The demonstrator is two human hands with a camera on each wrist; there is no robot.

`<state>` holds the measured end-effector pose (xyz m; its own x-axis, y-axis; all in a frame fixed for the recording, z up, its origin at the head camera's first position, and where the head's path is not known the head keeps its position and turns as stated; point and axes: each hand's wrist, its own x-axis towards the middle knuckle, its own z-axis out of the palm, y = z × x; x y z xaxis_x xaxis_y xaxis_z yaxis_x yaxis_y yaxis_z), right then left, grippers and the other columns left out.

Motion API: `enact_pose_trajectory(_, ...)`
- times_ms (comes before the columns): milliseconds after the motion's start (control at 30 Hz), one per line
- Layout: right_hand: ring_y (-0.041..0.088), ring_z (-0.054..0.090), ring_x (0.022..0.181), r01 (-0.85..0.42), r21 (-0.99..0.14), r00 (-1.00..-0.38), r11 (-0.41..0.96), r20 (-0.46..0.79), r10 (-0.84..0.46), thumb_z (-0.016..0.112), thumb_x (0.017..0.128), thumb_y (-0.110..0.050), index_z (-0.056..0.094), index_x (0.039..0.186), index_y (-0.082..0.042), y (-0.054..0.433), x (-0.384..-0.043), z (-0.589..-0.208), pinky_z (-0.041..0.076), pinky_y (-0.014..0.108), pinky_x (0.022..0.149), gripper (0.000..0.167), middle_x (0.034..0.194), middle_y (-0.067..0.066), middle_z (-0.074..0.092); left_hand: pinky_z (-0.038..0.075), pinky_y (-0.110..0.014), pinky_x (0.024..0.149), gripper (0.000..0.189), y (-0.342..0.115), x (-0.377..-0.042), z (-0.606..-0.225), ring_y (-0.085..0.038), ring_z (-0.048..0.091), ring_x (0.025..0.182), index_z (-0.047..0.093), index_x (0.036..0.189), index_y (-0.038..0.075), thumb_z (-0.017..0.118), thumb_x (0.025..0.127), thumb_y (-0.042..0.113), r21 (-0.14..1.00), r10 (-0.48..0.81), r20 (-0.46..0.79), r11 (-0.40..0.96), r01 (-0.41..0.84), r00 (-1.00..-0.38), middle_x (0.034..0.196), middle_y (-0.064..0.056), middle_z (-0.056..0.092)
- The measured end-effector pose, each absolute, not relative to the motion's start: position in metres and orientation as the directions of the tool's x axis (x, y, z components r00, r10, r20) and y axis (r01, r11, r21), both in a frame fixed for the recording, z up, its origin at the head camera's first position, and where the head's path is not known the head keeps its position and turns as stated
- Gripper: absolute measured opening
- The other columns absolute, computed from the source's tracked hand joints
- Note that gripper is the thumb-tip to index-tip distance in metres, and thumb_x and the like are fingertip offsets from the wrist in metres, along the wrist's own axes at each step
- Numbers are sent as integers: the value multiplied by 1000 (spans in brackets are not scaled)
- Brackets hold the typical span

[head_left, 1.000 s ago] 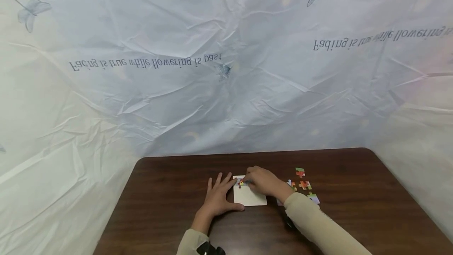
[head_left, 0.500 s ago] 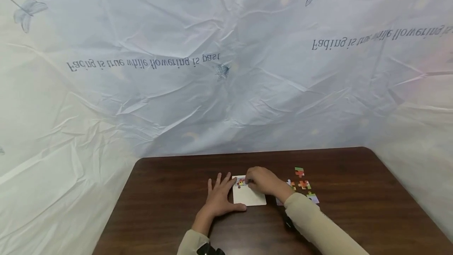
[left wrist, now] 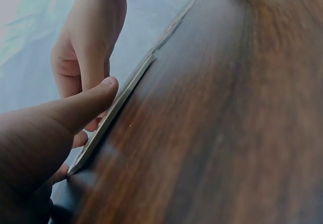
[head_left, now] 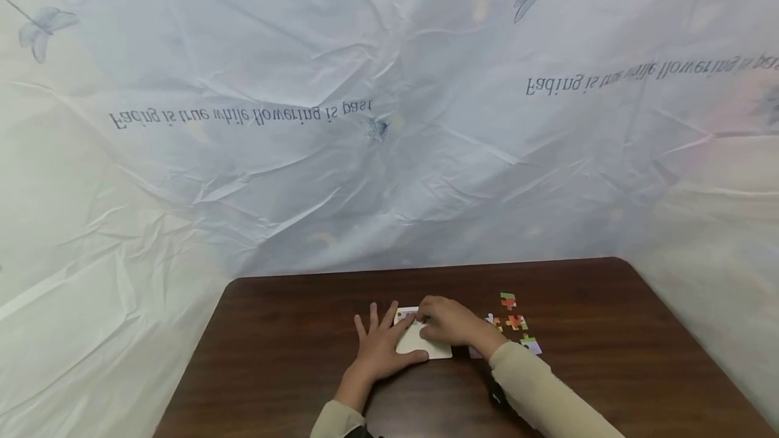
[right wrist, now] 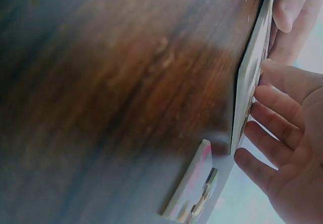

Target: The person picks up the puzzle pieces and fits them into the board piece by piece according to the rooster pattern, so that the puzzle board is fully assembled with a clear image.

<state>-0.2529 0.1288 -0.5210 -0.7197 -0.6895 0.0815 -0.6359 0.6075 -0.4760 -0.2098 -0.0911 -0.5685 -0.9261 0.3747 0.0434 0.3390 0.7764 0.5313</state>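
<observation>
A square white puzzle board lies on the table, with a few colourful puzzle pieces showing along its far left part. My left hand rests at the board's left side with spread fingers, its index finger reaching over the pieces and its thumb at the near edge. Bent over the board from the right, my right hand touches its far part with the fingertips. In the right wrist view those fingers meet the board's face. Whether a piece sits between thumb and index finger is hidden.
Several loose puzzle pieces lie right of the board, some partly behind the right forearm. One loose piece shows edge-on in the right wrist view. The brown wooden table ends at a pale printed cloth.
My left index finger has shifted inward over the pieces on the board. The right hand's fingertips have moved slightly toward the left hand. The head view has tilted a little.
</observation>
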Motion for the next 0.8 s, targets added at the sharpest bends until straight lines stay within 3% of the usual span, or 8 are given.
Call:
enact_pose_trajectory(200,24,67,104,-639,-466,-717,612,71,-693,75,98,-12,77,114,-6,130,-253,-520,58,43,87,18,120,8,68,-5,-82,115,97,-96,-212,-570,-55,3,158,45,163,23,74,85,72,555,392,50,754,352,-919,173,-12,27)
enact_pose_trajectory(500,25,67,106,-620,-491,-725,612,60,-687,74,99,-14,77,114,-5,133,-253,-518,57,46,90,18,120,9,68,8,-76,120,115,-109,-218,-566,-47,18,159,41,164,13,87,74,68,551,412,73,742,381,-908,170,-8,36)
enact_pose_trajectory(800,28,64,113,-648,-485,-737,588,202,-646,75,98,-8,78,107,-9,142,-253,-514,56,52,95,10,113,2,69,6,-76,121,116,-113,-216,-566,-48,17,159,40,165,13,87,74,69,555,412,64,742,375,-909,170,-9,35)
